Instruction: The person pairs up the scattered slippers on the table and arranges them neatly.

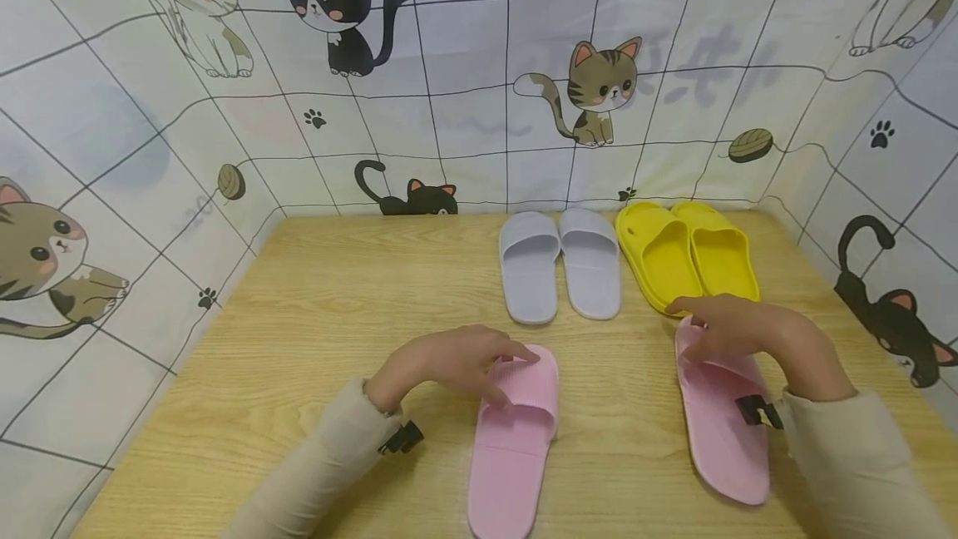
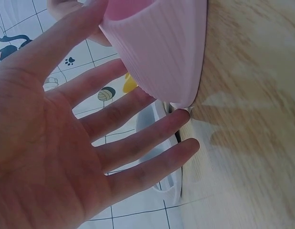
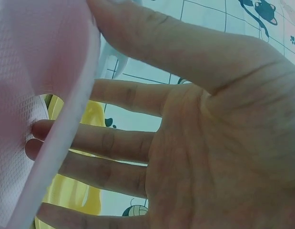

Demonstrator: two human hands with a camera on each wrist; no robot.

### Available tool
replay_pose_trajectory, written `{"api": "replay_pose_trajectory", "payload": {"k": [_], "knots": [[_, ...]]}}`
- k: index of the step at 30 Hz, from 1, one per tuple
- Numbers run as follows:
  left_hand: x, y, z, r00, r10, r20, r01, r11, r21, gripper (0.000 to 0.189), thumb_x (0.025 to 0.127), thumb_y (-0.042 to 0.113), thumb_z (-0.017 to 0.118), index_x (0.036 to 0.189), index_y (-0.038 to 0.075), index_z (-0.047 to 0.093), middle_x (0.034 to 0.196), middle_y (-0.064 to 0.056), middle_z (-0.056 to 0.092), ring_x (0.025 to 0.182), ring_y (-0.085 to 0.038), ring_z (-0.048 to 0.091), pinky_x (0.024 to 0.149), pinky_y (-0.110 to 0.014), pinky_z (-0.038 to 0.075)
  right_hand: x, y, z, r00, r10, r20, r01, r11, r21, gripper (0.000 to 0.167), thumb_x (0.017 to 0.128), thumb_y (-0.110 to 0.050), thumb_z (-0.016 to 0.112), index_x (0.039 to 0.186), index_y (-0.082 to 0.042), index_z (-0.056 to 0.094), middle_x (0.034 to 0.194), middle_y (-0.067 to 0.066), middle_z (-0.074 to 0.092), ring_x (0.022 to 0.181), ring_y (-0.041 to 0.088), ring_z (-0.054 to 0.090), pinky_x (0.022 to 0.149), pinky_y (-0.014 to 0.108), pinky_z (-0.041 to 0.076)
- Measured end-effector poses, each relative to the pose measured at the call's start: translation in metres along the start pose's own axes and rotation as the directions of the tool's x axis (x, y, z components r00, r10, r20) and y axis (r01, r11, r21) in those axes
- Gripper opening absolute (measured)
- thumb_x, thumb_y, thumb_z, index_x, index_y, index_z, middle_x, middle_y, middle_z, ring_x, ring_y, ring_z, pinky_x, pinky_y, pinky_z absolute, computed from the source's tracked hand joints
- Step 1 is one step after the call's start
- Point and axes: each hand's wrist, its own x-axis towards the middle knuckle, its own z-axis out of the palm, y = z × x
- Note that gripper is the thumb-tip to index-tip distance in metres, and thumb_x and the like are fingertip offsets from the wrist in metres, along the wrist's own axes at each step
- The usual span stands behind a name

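Two pink slippers lie apart near the front, toes toward the back wall. My left hand spans the ridged strap of the left pink slipper, thumb at the strap's rear edge and forefinger near the toe. In the left wrist view its other fingers spread beside the toe, close to the table. My right hand grips the strap of the right pink slipper at its left side. In the right wrist view, the thumb is on the strap and two fingertips show past its edge.
Behind the pink pair, a pair of pale grey slippers and a pair of yellow slippers stand by the back wall on the wooden table. Cat-printed sheeting encloses the back and both sides.
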Motion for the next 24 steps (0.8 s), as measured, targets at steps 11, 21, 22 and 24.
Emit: {"api": "replay_pose_trajectory", "payload": {"k": [11, 21, 22, 24], "knots": [[0.0009, -0.0019, 0.0012, 1.0, -0.011, 0.005, 0.011, 1.0, 0.004, 0.066, 0.088, 0.033, 0.082, 0.149, 0.023, 0.057, 0.103, 0.006, 0.06, 0.091, -0.01, 0.051, 0.08, -0.024, 0.045, 0.001, -0.0014, 0.0014, 1.0, 0.013, -0.004, -0.013, 1.0, 0.003, 0.07, 0.087, -0.03, 0.078, 0.146, -0.003, 0.052, 0.123, 0.024, 0.067, 0.108, 0.037, 0.062, 0.094, 0.061, 0.052], [0.0014, -0.0012, 0.001, 1.0, -0.021, 0.012, 0.021, 1.0, 0.015, 0.069, 0.087, 0.037, 0.082, 0.149, 0.025, 0.056, 0.101, 0.003, 0.061, 0.089, -0.01, 0.05, 0.078, -0.023, 0.045, 0.001, -0.0008, 0.0024, 1.0, 0.027, -0.014, -0.027, 1.0, 0.011, 0.079, 0.084, -0.043, 0.081, 0.146, -0.004, 0.052, 0.123, 0.024, 0.067, 0.108, 0.038, 0.062, 0.093, 0.064, 0.051], [0.0014, -0.0013, 0.0012, 1.0, -0.022, 0.012, 0.022, 1.0, 0.011, 0.069, 0.087, 0.037, 0.082, 0.149, 0.025, 0.056, 0.102, 0.004, 0.061, 0.09, -0.009, 0.05, 0.079, -0.023, 0.045, 0.001, -0.0009, 0.0025, 1.0, 0.028, -0.013, -0.028, 1.0, 0.011, 0.079, 0.084, -0.044, 0.081, 0.146, -0.004, 0.052, 0.123, 0.024, 0.067, 0.108, 0.038, 0.062, 0.093, 0.064, 0.052], [0.0011, -0.0009, 0.0014, 1.0, -0.024, 0.013, 0.024, 1.0, 0.005, 0.069, 0.087, 0.037, 0.083, 0.149, 0.025, 0.057, 0.102, 0.004, 0.06, 0.09, -0.009, 0.05, 0.079, -0.023, 0.045, 0.0012, -0.0008, 0.003, 0.999, 0.031, -0.012, -0.031, 0.999, 0.013, 0.08, 0.084, -0.044, 0.082, 0.146, -0.004, 0.052, 0.123, 0.024, 0.067, 0.107, 0.038, 0.062, 0.092, 0.064, 0.052]]}}
